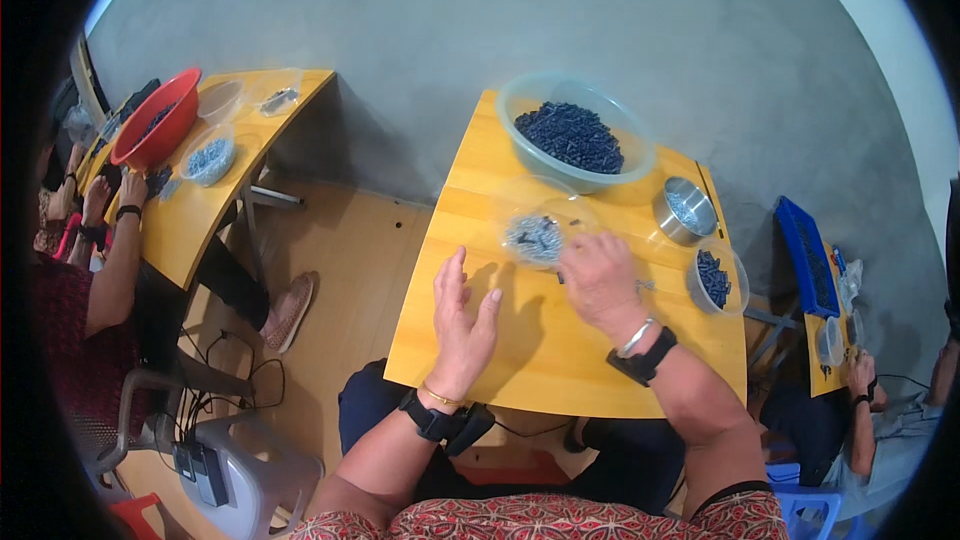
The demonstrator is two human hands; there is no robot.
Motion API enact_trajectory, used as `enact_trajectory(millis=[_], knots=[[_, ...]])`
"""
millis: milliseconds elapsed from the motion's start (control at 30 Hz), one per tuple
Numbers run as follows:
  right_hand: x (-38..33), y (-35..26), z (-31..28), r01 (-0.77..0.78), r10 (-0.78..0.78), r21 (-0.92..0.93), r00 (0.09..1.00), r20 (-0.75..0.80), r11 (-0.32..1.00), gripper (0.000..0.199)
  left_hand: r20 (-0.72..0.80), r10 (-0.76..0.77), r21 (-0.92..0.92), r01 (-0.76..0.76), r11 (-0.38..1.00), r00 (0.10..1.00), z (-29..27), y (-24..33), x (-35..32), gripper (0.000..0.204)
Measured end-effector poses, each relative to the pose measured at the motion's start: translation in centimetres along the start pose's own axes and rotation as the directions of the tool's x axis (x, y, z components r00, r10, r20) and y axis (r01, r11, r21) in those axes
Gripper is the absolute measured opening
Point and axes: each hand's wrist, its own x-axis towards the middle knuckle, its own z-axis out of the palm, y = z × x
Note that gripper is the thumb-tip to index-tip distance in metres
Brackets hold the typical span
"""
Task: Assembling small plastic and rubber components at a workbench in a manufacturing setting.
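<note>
My left hand is raised over the near left part of the yellow table, fingers and thumb apart, holding nothing. My right hand is beside a clear plastic tub that contains silvery screw-like pieces and some dark pieces. Its fingers are bent together and slightly blurred; what they grip is hidden. A small dark piece shows by its fingertips. Several thin metal pieces lie just right of this hand.
At the table's back stands a large translucent basin heaped with dark short cylinders. A steel bowl of metal pieces and a clear tub of dark cylinders stand on the right. People work at side tables; a red basin is on the left one.
</note>
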Motion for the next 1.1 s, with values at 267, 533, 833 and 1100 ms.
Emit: enact_trajectory(millis=[267, 533, 833, 1100], knots=[[1.1, -2.0, -1.9, -0.125, 0.141, 0.199, 0.987, -0.072, 0.972, 0.013, 0.194, -0.001, -0.057, 0.012, 0.998, 0.981, -0.7, -1.0, 1.0, 0.049], [-3.3, 10.1, -0.7, -0.598, 0.548, 0.386, 0.800, 0.244, 0.702, 0.013, 0.329, 0.012, -0.065, 0.010, 0.998, 0.944, 0.0, -0.4, 1.3, 0.051], [-1.9, 10.6, 2.1, -0.539, 0.444, 0.214, 0.817, 0.369, 0.815, 0.019, 0.425, 0.095, 0.220, -0.205, 0.954, 0.900, 0.8, 1.2, 0.1, 0.056], [-1.0, 10.4, 4.5, -0.419, 0.333, 0.025, 0.756, 0.564, 0.908, 0.029, 0.483, 0.066, 0.319, -0.245, 0.916, 0.873, 1.3, 1.5, 0.0, 0.059]])
